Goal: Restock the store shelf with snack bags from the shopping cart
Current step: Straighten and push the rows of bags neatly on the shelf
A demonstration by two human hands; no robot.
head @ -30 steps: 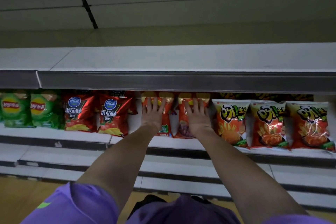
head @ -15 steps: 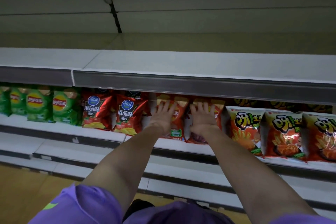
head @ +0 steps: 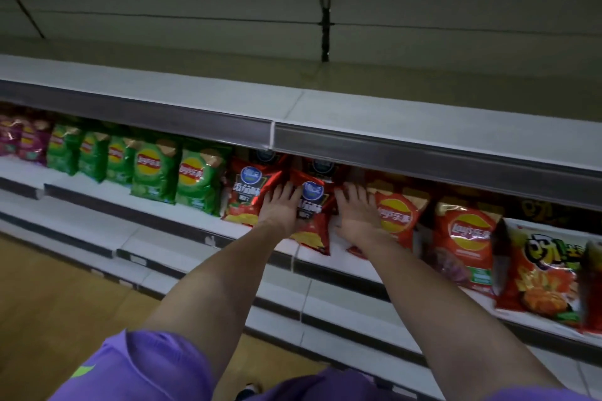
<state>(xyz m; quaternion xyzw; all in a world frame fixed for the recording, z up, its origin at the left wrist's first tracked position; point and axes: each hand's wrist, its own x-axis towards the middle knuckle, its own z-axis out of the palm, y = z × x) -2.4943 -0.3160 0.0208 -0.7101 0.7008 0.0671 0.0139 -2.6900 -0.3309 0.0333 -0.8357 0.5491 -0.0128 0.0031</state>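
Note:
Both my arms reach to the middle shelf [head: 107, 194]. My left hand [head: 279, 209] and my right hand [head: 356, 213] lie with straight fingers on either side of a red tomato-flavour chip bag [head: 312, 205] with a blue round logo, which tilts forward at the shelf's front. My left fingers also overlap a second red tomato bag [head: 249, 192] just to the left. My right hand touches the edge of a red Lay's bag [head: 399, 215]. The shopping cart is not in view.
Green Lay's bags [head: 153, 172] and purple bags [head: 29, 146] fill the shelf to the left. Another red Lay's bag [head: 465, 244] and orange snack bags [head: 544, 273] stand to the right. The upper shelf [head: 423, 122] overhangs closely. Wooden floor [head: 58, 309] lies below left.
My view and both hands have shifted left along the shelf, from the two red Lay's bags to the red tomato bag, which now sits between my hands.

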